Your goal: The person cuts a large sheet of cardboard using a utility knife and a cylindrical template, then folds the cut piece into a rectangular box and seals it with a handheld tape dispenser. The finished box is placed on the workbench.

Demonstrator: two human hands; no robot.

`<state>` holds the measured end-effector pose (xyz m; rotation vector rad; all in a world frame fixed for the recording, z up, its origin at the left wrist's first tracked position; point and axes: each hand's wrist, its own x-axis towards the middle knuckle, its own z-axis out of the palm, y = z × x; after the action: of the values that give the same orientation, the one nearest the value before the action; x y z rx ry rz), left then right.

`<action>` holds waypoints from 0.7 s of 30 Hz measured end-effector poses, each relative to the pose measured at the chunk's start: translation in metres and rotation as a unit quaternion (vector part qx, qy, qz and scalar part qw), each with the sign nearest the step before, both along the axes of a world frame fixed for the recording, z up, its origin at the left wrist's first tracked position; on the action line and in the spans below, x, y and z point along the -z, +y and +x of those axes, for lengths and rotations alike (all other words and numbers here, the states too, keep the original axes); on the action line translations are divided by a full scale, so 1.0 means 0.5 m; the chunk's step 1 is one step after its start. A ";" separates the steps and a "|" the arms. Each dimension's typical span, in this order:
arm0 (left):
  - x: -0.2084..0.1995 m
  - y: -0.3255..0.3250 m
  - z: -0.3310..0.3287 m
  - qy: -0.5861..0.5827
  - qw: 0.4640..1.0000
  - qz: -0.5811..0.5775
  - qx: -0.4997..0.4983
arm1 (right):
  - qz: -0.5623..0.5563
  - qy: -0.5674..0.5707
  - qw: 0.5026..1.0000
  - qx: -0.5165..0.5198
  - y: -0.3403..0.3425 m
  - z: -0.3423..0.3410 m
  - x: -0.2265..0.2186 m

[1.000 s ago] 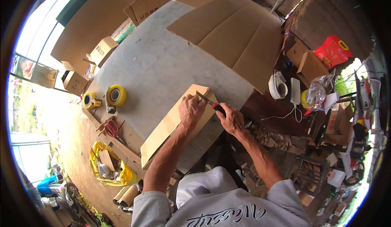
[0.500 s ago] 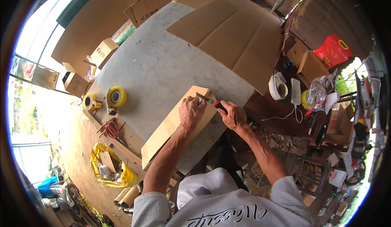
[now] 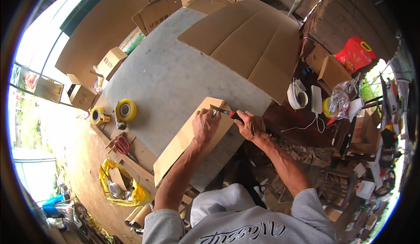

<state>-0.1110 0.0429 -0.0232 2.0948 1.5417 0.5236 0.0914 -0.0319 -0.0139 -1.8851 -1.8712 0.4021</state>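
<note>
A long folded piece of brown cardboard lies slantwise on the near part of the grey table. My left hand presses on its upper end, fingers curled in and closed against it; their undersides are hidden. From the right, my right hand is wrapped round the red and black handle of a knife. The blade points left across the cardboard's far end, its tip beside my left fingers. Whether the edge is cutting in cannot be made out.
A large flat cardboard sheet covers the table's far right. Yellow tape rolls and red-handled scissors lie at the left, above a yellow bag. A white power strip with a cord sits at the right.
The whole view has shifted slightly. The knife blade lies a little flatter than before, while both hands keep nearly the same places on the cardboard and handle.
</note>
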 end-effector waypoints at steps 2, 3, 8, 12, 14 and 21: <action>-0.001 -0.002 -0.001 0.002 1.000 -0.002 0.002 | 0.003 0.004 1.000 0.002 -0.003 -0.002 0.003; -0.007 -0.004 0.001 0.002 1.000 -0.003 0.004 | 0.008 0.005 1.000 0.003 -0.005 0.000 0.006; -0.005 -0.010 0.006 -0.015 1.000 0.024 0.005 | -0.039 0.057 0.997 0.029 -0.019 0.065 -0.005; 0.017 0.005 0.018 0.005 0.998 0.061 0.006 | 0.036 -0.024 0.964 0.263 -0.197 0.217 0.105; 0.012 -0.017 0.005 0.003 1.000 0.007 0.014 | -0.004 0.029 0.980 0.199 -0.220 0.134 0.079; 0.001 0.000 0.006 0.003 1.000 0.025 0.008 | 0.037 0.095 0.994 0.047 -0.045 -0.020 0.037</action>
<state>-0.1080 0.0427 -0.0235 2.1452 1.5290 0.5557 0.0813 -0.0546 -0.0325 -1.8105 -1.6444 0.4578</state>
